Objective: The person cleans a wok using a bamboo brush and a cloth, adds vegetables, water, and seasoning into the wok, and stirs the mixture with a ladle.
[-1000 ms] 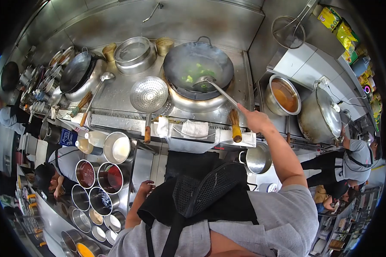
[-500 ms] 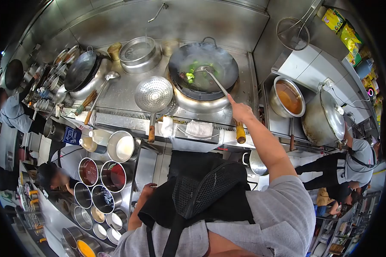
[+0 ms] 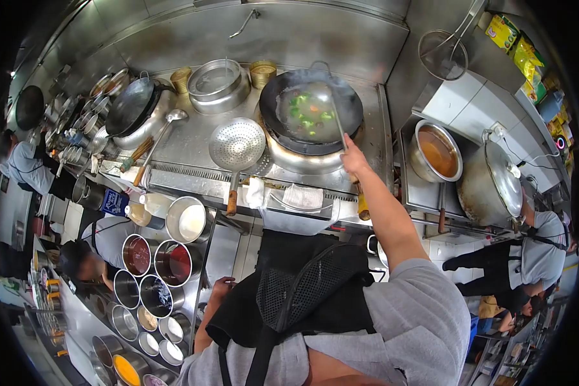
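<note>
My right hand (image 3: 354, 158) is closed round the handle of a long metal ladle (image 3: 336, 116), whose bowl is over the far side of a steaming black wok (image 3: 282, 126). Green pieces (image 3: 307, 117) and an orange bit lie in cloudy liquid inside it. Low beside my body is my left hand (image 3: 222, 285), partly hidden by the black apron; its fingers are small and I cannot make out what they hold. A perforated strainer (image 3: 237, 143) with a wooden handle rests left of the wok.
Left of the strainer lie another ladle (image 3: 175, 116) and a second wok (image 3: 128, 109). A lidded pot (image 3: 492, 186) and a bowl of brown liquid (image 3: 436, 151) stand right. Several containers (image 3: 137, 254) fill the lower left. Co-workers (image 3: 540, 248) stand at both sides.
My right hand has moved the ladle from the middle of the wok to its far side. The view has shifted, so the stove sits slightly further right. The green pieces have spread.
</note>
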A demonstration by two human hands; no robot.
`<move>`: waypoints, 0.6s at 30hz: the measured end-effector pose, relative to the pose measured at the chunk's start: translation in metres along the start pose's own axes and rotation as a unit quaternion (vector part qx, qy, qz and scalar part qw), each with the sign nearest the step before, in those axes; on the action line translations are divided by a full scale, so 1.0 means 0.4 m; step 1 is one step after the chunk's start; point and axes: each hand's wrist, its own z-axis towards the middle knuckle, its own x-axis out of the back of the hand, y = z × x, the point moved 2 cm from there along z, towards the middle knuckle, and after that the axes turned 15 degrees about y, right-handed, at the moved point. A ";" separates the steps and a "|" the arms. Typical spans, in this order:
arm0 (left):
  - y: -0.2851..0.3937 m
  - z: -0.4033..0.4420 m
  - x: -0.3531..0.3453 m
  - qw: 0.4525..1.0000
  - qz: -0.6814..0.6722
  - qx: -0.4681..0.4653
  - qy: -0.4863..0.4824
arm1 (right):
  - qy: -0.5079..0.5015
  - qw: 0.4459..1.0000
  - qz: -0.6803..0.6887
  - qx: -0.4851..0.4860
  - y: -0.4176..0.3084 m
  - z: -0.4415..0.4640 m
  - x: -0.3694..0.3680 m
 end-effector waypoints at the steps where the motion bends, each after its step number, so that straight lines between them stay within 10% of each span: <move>1: 0.092 -0.049 0.029 0.997 -0.035 0.070 0.014 | 0.019 0.999 0.023 0.014 0.057 0.062 -0.035; 11: -0.090 -0.082 0.004 0.997 0.017 0.078 0.004 | -0.101 0.936 0.295 -0.165 -0.043 0.095 -0.011; 18: -0.087 -0.061 0.006 0.998 0.019 0.066 -0.005 | -0.159 0.969 0.182 -0.046 -0.066 0.067 -0.063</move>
